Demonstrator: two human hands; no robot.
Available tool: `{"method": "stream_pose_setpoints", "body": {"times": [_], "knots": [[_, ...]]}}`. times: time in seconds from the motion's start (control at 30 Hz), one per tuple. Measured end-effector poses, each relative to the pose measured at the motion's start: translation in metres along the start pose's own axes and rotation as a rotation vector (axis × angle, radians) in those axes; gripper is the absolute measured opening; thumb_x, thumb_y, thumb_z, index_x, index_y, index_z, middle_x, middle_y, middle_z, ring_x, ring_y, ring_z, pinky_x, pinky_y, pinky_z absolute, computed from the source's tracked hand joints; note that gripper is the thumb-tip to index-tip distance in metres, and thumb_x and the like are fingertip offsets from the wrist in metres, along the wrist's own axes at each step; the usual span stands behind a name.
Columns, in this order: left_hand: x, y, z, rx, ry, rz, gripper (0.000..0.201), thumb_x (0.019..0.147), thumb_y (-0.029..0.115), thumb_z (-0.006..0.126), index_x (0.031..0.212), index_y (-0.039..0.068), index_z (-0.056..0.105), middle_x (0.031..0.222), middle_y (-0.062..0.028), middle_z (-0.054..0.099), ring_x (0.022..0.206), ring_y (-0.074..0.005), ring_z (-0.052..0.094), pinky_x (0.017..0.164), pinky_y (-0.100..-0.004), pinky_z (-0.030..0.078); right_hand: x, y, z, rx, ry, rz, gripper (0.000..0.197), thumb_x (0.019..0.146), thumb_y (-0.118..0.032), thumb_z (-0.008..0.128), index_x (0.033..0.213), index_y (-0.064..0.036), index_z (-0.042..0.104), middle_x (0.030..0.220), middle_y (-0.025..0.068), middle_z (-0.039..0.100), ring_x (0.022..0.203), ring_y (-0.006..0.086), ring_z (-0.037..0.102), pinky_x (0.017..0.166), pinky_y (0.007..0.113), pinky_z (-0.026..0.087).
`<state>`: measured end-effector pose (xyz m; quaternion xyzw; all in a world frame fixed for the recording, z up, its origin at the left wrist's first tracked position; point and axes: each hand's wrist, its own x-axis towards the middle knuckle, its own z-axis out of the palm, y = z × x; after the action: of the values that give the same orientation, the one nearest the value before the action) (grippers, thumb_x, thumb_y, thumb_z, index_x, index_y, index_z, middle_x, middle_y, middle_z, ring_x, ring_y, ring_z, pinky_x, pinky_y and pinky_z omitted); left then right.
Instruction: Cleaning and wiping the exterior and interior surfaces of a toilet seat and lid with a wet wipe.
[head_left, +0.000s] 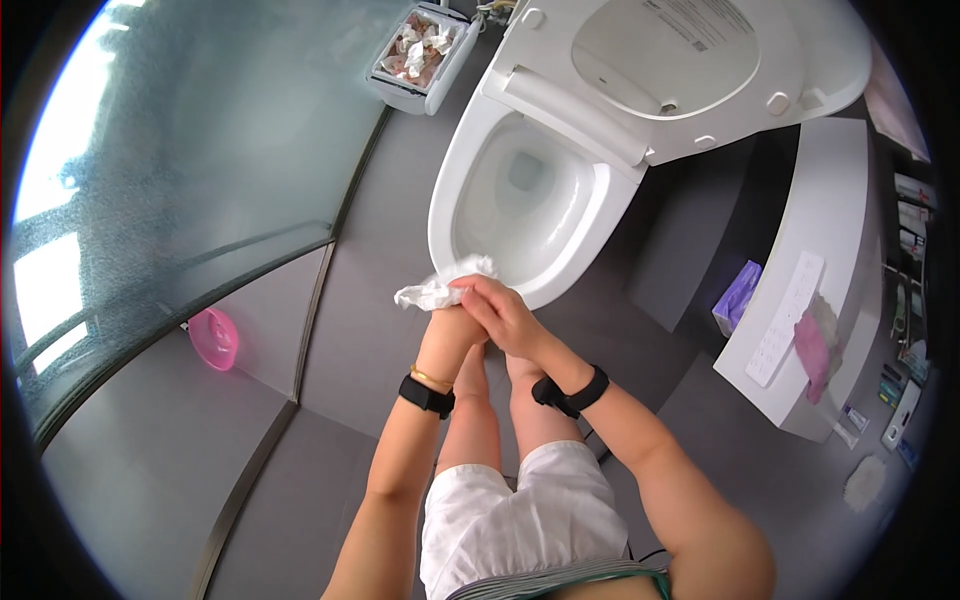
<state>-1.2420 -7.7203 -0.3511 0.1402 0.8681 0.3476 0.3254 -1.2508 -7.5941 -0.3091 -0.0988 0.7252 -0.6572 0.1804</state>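
A crumpled white tissue (450, 284) is bunched at my hands, in front of the toilet bowl's near rim. My left hand (452, 330) is closed on it, though the tissue and the other hand hide most of its fingers. Pressed against the left hand from the right, my right hand (503, 315) has its fingers together, and their tips touch the tissue. The white toilet (590, 240) stands just beyond, its seat and lid (780, 60) raised and water at the bottom of the bowl.
A bin (400, 95) full of used tissues stands left of the toilet. Frosted glass (240, 130) closes off the left side, with a pink basin (213, 338) below. To the right are a white counter (830, 230) holding a pink cloth (815, 350), and a purple pack (738, 297).
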Motion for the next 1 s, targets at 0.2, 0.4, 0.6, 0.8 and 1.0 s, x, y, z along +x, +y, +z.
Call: {"method": "stream_pose_setpoints", "body": {"times": [0.2,0.4,0.6,0.8,1.0], "knots": [[-0.009,0.016,0.011,0.15,0.325,-0.249,0.036,0.077,0.014,0.064,0.112,0.005,0.058,0.106,-0.0149,0.061,0.101,-0.0321,0.056,0.099,-0.0473,0.033,0.025,0.077,-0.036,0.953,0.494,0.702,0.043,0.094,-0.037,0.037,0.11,-0.0026,0.057,0.095,0.0083,0.062,0.086,0.0179,0.061,0.077,0.032,0.05],[-0.036,-0.072,0.05,0.142,0.53,-0.271,0.037,0.077,0.007,0.064,0.113,0.004,0.055,0.124,-0.0176,0.049,0.11,-0.0322,0.05,0.102,-0.0456,0.03,0.107,0.111,-0.084,0.301,0.55,0.449,0.039,0.091,-0.027,0.038,0.124,-0.0082,0.046,0.117,0.0113,0.055,0.1,0.0197,0.056,0.082,0.033,0.046],[-0.03,-0.109,0.068,0.026,0.588,-0.408,0.033,0.079,0.007,0.063,0.111,0.006,0.057,0.126,-0.0185,0.047,0.109,-0.0337,0.051,0.097,-0.0444,0.037,0.201,0.21,-0.073,-0.844,0.319,-0.168,0.049,0.089,-0.016,0.049,0.135,-0.0039,0.036,0.14,0.0254,0.033,0.132,0.0395,0.028,0.107,0.047,0.026],[-0.036,-0.117,0.066,-0.208,0.653,-0.484,0.029,0.083,0.01,0.061,0.112,0.006,0.057,0.129,-0.0181,0.045,0.111,-0.0343,0.05,0.095,-0.044,0.039,0.204,0.234,-0.002,-0.946,0.584,-0.077,0.055,0.089,-0.01,0.044,0.138,0.0058,0.026,0.144,0.0338,0.014,0.135,0.0497,0.011,0.11,0.05,0.016],[-0.055,-0.127,0.07,-0.236,0.692,-0.518,0.028,0.084,0.012,0.061,0.111,0.006,0.058,0.13,-0.0175,0.045,0.11,-0.0349,0.052,0.092,-0.0432,0.042,0.109,0.212,0.097,-0.721,0.486,0.081,0.058,0.09,-0.006,0.042,0.14,0.0094,0.016,0.142,0.0406,0.005,0.133,0.0531,0.014,0.108,0.051,0.021]]}}
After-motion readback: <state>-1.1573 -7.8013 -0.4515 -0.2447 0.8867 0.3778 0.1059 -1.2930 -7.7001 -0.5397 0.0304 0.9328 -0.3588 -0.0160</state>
